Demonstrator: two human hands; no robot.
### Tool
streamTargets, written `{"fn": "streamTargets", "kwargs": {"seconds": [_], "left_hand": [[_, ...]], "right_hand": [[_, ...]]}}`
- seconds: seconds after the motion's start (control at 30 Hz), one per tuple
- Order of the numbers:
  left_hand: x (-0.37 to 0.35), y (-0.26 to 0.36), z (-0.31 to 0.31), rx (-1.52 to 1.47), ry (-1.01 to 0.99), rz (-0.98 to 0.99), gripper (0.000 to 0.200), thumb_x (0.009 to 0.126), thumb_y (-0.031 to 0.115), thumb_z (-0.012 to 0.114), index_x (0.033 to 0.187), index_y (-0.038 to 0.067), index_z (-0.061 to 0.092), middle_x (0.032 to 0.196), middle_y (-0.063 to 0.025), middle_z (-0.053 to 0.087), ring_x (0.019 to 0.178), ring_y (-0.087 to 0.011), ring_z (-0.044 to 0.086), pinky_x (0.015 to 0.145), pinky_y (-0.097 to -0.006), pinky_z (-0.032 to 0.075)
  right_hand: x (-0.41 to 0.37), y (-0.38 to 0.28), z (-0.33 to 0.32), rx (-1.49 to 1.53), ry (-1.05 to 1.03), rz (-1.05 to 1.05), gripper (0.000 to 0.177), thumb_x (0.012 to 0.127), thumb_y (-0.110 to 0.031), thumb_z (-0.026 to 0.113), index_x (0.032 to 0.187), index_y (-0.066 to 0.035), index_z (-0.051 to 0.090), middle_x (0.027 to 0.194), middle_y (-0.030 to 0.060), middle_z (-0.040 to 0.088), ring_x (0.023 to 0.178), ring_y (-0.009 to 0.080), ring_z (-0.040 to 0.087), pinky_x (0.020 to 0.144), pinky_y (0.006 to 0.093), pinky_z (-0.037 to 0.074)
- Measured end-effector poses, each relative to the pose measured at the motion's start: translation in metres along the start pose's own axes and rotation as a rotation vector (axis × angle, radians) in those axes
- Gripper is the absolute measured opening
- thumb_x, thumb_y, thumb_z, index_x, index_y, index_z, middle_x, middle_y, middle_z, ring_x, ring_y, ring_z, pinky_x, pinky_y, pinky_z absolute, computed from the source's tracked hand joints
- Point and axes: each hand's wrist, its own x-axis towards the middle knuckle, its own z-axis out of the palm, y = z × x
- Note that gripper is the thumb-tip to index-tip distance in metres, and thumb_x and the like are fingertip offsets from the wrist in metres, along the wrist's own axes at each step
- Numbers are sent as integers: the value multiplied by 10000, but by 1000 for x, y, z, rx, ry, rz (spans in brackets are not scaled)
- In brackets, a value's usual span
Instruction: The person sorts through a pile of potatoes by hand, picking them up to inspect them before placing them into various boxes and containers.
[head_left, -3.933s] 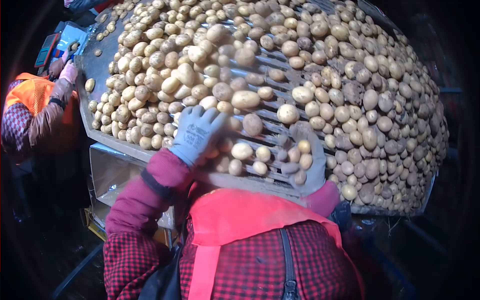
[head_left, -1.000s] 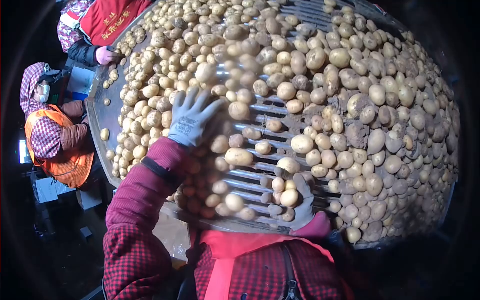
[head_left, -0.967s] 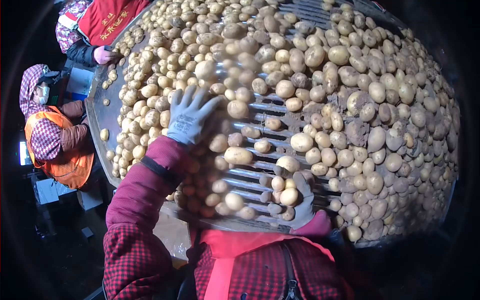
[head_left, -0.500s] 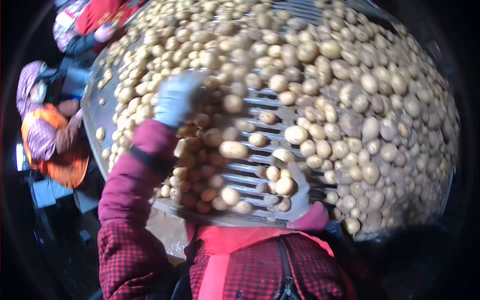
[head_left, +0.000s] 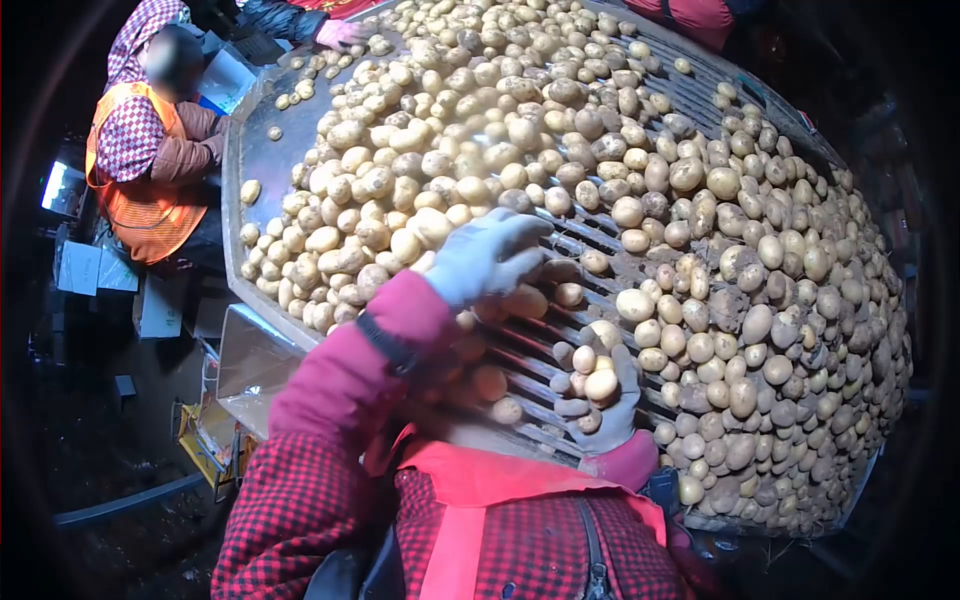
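My left hand, in a pale grey glove, reaches over the slatted grate with its fingers stretched out and apart. Just below its fingertips lies a potato, partly hidden by the glove. My right hand, in a similar glove, rests low on the grate, palm up. Its fingers are curled around several small potatoes. Loose potatoes lie in the shade under my left forearm.
A large heap of potatoes covers the right side, some with clods of soil. Paler potatoes fill the left, beside the metal table rim. A person in an orange vest stands at left; another person's gloved hand is at the far edge.
The view has turned, shifting the table in the frame. My left hand has come from the pale potatoes on the left toward the grate's middle. My right hand still cups small potatoes.
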Motion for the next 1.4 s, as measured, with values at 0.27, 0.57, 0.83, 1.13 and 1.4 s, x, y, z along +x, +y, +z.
{"fn": "streamTargets", "kwargs": {"seconds": [0.27,0.57,0.83,1.13,1.4], "left_hand": [[-101,-23,-14,-1140,399,-401,387,1051,310,565,1327,40,587,1220,-112,664,1049,-252,681,858,-377,576],[-96,6,-26,-978,222,-459,318,984,253,693,1187,8,681,975,-49,705,811,-121,636,739,-267,519],[-12,-101,-148,-465,564,-394,270,956,172,697,1202,65,730,991,-21,730,884,-91,639,796,-268,534],[74,-202,-204,755,-3,-777,759,797,562,793,1328,55,601,1300,-241,662,1235,-393,629,1039,-465,486],[36,-175,-195,366,223,-534,706,814,360,861,1416,123,578,1314,-145,675,1212,-279,641,1032,-394,502]], "right_hand": [[-1,3,12,-59,56,15,478,1058,-527,495,1365,-166,562,1278,146,639,905,254,661,489,227,444],[-4,4,6,-17,34,63,494,1057,-553,481,1396,-205,568,1301,138,638,911,254,652,498,220,441],[-1,9,17,-87,156,-40,482,1043,-549,515,1367,-199,583,1228,148,676,849,243,690,491,237,455],[-3,1,23,-68,252,-58,474,1040,-551,520,1354,-203,588,1220,142,676,850,241,687,499,239,461],[2,2,22,-70,239,-73,467,1037,-553,525,1342,-206,592,1213,136,676,851,240,685,506,241,465]]}}
